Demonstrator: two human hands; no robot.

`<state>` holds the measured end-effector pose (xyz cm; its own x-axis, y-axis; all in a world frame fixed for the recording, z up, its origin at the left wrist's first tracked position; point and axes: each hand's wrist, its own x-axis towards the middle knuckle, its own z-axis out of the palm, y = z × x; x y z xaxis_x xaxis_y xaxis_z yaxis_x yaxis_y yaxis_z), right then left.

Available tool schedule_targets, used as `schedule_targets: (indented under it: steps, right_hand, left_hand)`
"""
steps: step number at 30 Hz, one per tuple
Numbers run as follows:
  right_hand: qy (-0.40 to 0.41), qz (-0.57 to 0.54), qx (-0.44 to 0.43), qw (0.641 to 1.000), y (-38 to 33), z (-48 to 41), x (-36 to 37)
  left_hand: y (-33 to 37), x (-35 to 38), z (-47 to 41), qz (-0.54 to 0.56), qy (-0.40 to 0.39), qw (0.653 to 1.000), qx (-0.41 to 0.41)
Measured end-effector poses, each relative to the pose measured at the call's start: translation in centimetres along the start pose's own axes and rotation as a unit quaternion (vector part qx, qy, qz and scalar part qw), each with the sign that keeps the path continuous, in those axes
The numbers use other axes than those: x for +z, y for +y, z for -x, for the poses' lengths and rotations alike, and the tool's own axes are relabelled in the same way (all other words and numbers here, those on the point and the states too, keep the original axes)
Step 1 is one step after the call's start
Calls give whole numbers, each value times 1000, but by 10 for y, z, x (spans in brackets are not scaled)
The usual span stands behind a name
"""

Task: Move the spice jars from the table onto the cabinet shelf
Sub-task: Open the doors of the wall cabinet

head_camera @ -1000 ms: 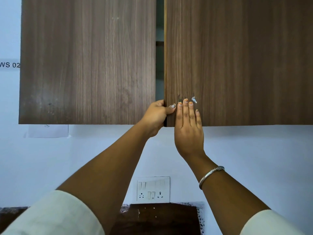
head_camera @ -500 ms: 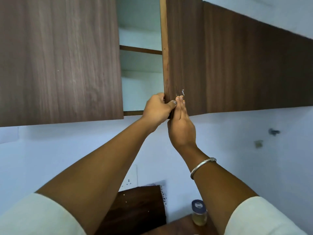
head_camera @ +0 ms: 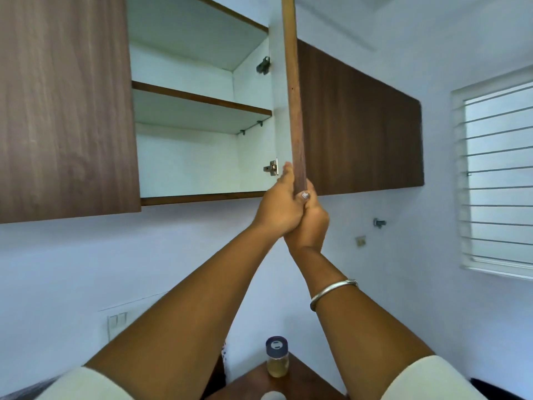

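A clear glass spice jar with a dark blue lid (head_camera: 277,357) stands upright on the brown wooden table (head_camera: 305,379) below the arms. Above it, the left hand (head_camera: 278,207) and right hand (head_camera: 313,220), pressed together, clasp the bottom corner of the edge-on brown wooden cabinet door (head_camera: 294,105). Behind, the white cabinet shelf (head_camera: 199,108) lies exposed.
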<state>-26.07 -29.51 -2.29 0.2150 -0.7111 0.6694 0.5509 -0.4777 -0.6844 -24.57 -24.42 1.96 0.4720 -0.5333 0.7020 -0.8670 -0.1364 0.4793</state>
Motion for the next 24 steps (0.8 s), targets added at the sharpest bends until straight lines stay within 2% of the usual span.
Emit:
schedule_targets:
  steps: [2,3,12,15,24]
  right_hand:
    - [34,-205,136,969,-4,-14,-18]
    - [45,-251,160,954,-4,-21,-29]
    - [43,-286,158,944,25,-76,-108]
    - [30,-309,168,936,40,-97,-128]
    - [12,-279,177,944,74,-147,-177]
  left_hand:
    - [13,21,-3,-29,-14,999,22]
    - [21,33,-5,-45,-17,998,28]
    - [52,125,-39,-71,-10,993,95]
    - [60,151,-51,-81,-4,992,97]
    - [82,218,-82,-127,28,988,83]
